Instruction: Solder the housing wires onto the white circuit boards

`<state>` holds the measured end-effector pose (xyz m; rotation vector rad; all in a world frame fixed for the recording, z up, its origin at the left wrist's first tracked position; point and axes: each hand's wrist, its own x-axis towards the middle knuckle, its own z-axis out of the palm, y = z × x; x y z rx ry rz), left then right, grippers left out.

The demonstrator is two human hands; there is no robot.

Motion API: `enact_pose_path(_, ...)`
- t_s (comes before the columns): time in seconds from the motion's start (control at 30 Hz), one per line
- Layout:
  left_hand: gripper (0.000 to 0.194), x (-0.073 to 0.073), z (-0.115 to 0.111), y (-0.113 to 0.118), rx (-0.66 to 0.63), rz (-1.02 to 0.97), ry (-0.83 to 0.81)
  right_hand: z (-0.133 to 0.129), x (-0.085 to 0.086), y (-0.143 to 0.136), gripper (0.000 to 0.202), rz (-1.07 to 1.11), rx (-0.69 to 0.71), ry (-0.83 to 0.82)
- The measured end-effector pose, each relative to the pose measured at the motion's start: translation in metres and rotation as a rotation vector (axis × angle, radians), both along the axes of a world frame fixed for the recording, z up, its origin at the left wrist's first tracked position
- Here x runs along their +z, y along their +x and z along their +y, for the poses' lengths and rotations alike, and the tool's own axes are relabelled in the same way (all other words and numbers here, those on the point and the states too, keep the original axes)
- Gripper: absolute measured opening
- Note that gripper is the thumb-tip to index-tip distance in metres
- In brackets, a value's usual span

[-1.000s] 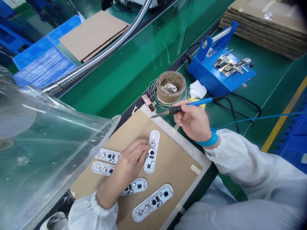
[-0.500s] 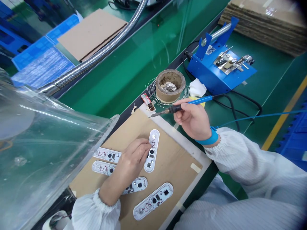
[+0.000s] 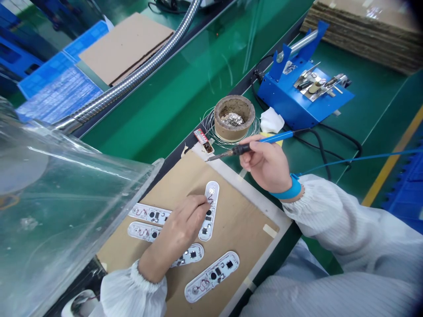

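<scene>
My right hand (image 3: 266,163) is closed around a soldering iron (image 3: 243,149), whose tip points left over the upper edge of the cardboard sheet (image 3: 244,224). With fingers pinched together, my left hand (image 3: 187,220) is at the middle of an oval white board (image 3: 206,229) carrying thin wires and chips; what the fingertips grip is too small to name. Another such board (image 3: 211,277) lies lower right. Beside and partly under my left hand and forearm are several more, among them one board (image 3: 143,231) at the left.
A round pot (image 3: 234,132) with metallic scraps stands in coiled wire above the sheet, beside a small red-and-white box (image 3: 204,141). Behind are a blue device (image 3: 297,99) and white wad (image 3: 271,120). A clear plastic hood (image 3: 99,185) and metal hose (image 3: 142,66) occupy the left.
The board at my left fingers has shifted slightly downward, and my left hand has moved a little with it. My right hand and the soldering iron look almost unmoved.
</scene>
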<state>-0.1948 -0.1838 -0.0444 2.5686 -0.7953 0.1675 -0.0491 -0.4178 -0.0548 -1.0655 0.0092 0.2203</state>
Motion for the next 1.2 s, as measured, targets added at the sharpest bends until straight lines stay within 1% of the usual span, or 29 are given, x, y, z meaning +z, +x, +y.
enact_pose_path(0.17, 0.028, -0.001, 0.002, -0.002, -0.018, 0.001, 0.009, 0.0, 0.0, 0.0, 0.015, -0.015, 0.009, -0.008)
enact_pose_path(0.3, 0.023, -0.002, 0.005, -0.003, -0.063, 0.005, 0.032, 0.0, -0.001, 0.0, 0.017, -0.018, -0.001, -0.023)
enact_pose_path(0.43, 0.023, 0.0, 0.009, -0.003, -0.105, 0.016, 0.082, 0.001, 0.0, -0.001, 0.014, -0.012, -0.02, -0.01)
enact_pose_path(0.5, 0.023, 0.002, 0.008, -0.003, -0.103, 0.026, 0.087, 0.002, 0.001, -0.001, 0.013, -0.009, -0.027, -0.003)
enact_pose_path(0.67, 0.02, 0.003, 0.005, -0.004, 0.036, 0.067, -0.055, 0.002, 0.001, -0.001, 0.014, -0.011, -0.033, -0.023)
enact_pose_path(0.73, 0.018, 0.002, 0.006, -0.006, 0.074, 0.063, -0.079, 0.002, 0.0, -0.001, 0.016, -0.014, -0.032, -0.024)
enact_pose_path(0.87, 0.017, -0.002, 0.013, -0.012, 0.156, 0.017, -0.025, 0.001, 0.0, -0.002, 0.016, -0.006, -0.018, -0.016)
enact_pose_path(1.07, 0.014, -0.003, 0.019, -0.018, 0.486, -0.066, 0.065, 0.002, 0.002, -0.006, 0.01, 0.008, -0.011, 0.032)
enact_pose_path(1.13, 0.014, 0.0, 0.019, -0.019, 0.536, -0.065, 0.082, 0.002, 0.002, -0.008, 0.01, 0.011, 0.005, 0.041)
enact_pose_path(1.2, 0.015, 0.005, 0.019, -0.021, 0.541, -0.05, 0.095, 0.002, 0.003, -0.011, 0.013, 0.015, 0.024, 0.046)
